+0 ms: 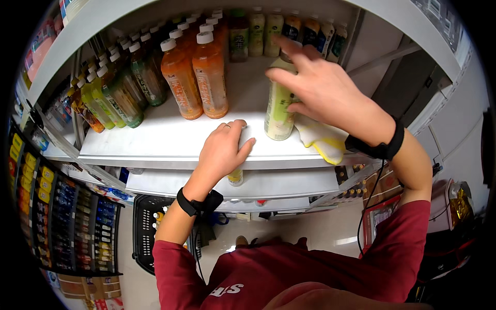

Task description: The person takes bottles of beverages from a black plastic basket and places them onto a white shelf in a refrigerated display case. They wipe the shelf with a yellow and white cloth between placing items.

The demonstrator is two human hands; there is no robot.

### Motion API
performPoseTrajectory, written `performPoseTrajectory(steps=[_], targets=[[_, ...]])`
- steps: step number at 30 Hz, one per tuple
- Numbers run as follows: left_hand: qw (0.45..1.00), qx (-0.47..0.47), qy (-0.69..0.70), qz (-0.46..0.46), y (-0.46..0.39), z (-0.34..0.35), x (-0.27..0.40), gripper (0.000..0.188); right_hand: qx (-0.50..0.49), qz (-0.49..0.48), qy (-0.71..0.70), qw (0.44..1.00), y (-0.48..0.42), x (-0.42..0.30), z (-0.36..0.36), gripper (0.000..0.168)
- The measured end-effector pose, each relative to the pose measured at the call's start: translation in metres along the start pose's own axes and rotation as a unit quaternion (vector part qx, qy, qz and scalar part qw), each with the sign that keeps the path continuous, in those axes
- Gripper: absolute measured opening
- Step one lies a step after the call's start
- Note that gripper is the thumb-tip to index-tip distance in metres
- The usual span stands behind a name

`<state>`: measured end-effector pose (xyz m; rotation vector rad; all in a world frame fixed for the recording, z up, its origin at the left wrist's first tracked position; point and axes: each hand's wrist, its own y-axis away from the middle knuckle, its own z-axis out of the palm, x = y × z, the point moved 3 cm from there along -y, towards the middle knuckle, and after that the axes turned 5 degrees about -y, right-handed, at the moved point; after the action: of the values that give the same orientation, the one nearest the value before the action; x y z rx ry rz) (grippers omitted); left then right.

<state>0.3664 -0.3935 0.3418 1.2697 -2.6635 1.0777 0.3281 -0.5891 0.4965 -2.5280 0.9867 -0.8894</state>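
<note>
A bottle with a pale green label [276, 112] stands upright near the front of the white shelf [170, 135]. Over its upper part is my right hand [316, 79], fingers spread and partly blurred; the hand hides some of the bottle's neck and side. Whether those fingertips touch the bottle is hard to tell. My left hand [223, 145], a ring on one finger, rests at the shelf's front edge with nothing in it. A white cloth with yellow trim [325, 141] lies right of the bottle, partly under my right wrist, and hangs slightly over the edge.
Orange drink bottles [211, 77] stand in rows to the left, beside green tea bottles [120, 97]. More bottles [255, 35] line the shelf's back. A lower shelf [174, 182] carries a small yellow container [235, 178]. A black basket [143, 232] holding bottles sits below left.
</note>
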Motion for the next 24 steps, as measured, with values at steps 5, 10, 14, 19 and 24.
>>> performPoseTrajectory(steps=[5, 10, 14, 19, 24], targets=[[1.000, 0.018, -0.013, -0.003, 0.000, -0.002, 0.004, 0.032, -0.020, 0.026, -0.035, 0.999, -0.002, 0.008, -0.003, 0.063], [0.999, 0.022, -0.029, -0.007, -0.001, -0.002, 0.006, 0.029, 0.020, 0.047, 0.002, 0.999, -0.011, 0.019, 0.016, 0.061], [0.998, 0.041, -0.039, -0.002, 0.001, 0.000, 0.004, 0.027, -0.040, 0.094, 0.046, 0.994, -0.044, 0.042, 0.051, 0.061], [0.999, 0.033, -0.042, -0.013, -0.001, 0.001, 0.003, 0.026, -0.106, 0.087, 0.150, 0.979, -0.083, 0.113, 0.128, 0.063], [0.998, 0.036, -0.036, -0.022, -0.001, 0.003, 0.001, 0.026, -0.108, 0.067, 0.202, 0.971, -0.135, 0.179, 0.205, 0.073]])
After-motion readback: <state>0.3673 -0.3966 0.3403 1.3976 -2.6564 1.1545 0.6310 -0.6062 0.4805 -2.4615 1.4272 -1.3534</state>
